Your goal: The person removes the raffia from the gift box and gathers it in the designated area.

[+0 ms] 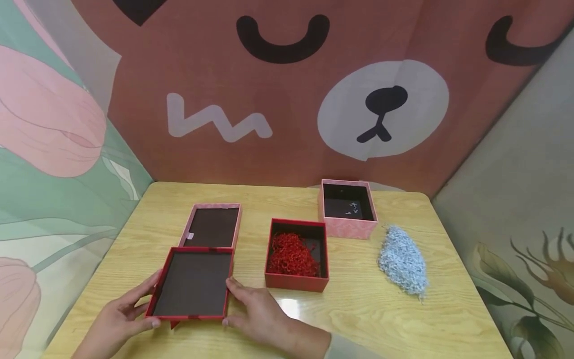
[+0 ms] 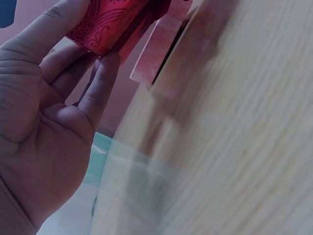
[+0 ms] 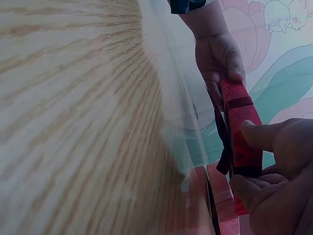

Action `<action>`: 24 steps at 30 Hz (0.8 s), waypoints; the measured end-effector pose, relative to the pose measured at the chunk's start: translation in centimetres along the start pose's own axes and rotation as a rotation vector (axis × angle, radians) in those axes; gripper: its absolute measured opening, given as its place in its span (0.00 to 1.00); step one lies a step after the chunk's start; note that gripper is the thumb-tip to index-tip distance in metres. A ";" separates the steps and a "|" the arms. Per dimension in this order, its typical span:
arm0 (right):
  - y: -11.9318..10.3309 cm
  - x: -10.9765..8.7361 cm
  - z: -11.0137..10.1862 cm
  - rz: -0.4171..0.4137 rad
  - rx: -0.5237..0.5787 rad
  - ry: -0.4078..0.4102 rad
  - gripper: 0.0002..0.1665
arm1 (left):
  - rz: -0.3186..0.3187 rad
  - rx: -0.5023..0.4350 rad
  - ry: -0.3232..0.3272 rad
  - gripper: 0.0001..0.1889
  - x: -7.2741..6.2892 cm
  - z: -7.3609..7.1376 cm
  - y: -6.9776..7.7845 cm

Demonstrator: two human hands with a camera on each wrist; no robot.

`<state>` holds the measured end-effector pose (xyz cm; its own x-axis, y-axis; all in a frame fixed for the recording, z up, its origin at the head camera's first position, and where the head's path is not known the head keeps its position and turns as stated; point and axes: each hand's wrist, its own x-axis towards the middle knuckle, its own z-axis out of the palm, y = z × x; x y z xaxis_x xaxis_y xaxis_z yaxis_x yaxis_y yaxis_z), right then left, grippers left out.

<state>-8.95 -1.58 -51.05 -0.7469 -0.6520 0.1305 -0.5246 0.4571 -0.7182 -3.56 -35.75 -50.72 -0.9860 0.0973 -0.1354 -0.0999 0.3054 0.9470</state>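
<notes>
Both hands hold a red box lid (image 1: 193, 281) low over the front left of the table, its dark inside facing up. My left hand (image 1: 114, 316) grips the left side, thumb at the near corner. On the right side, my right hand (image 1: 264, 314) pinches the rim between thumb and fingers. In the right wrist view, a dark ribbon (image 3: 222, 139) hangs from the lid's patterned side. Just beyond it lies a pink lid (image 1: 213, 227), inside up. To the right stands an open red box (image 1: 296, 282) with red shredded paper (image 1: 291, 254) inside.
A pink box (image 1: 352, 229) stands open at the back, a few pale shreds on its dark floor. Right of it lies a heap of light blue shredded paper (image 1: 403, 262) on the wooden table (image 1: 381, 319). Printed cloth walls enclose the back and sides.
</notes>
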 end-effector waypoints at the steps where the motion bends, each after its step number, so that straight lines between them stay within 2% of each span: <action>1: 0.0 0.0 0.1 0.001 -0.007 -0.009 0.47 | -0.030 -0.014 -0.002 0.47 -0.1 -0.1 0.0; 7: -0.2 0.0 0.5 0.001 -0.069 -0.062 0.45 | -0.144 -0.073 -0.029 0.49 -0.1 -0.5 -0.9; 12: 0.0 0.0 0.7 0.006 -0.095 -0.079 0.46 | -0.216 -0.066 -0.043 0.50 0.2 -0.5 -1.4; 18: 0.2 0.2 0.7 0.028 -0.077 -0.117 0.46 | -0.225 -0.014 -0.057 0.50 0.3 -0.5 -1.8; 24: 0.4 0.3 0.7 0.010 -0.090 -0.140 0.46 | -0.249 -0.052 -0.063 0.52 0.4 -0.5 -2.7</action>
<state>-9.06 -2.02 -51.82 -0.6916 -0.7220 0.0226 -0.5562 0.5123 -0.6544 -3.72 -37.02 -53.18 -0.9199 0.0848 -0.3829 -0.3472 0.2782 0.8956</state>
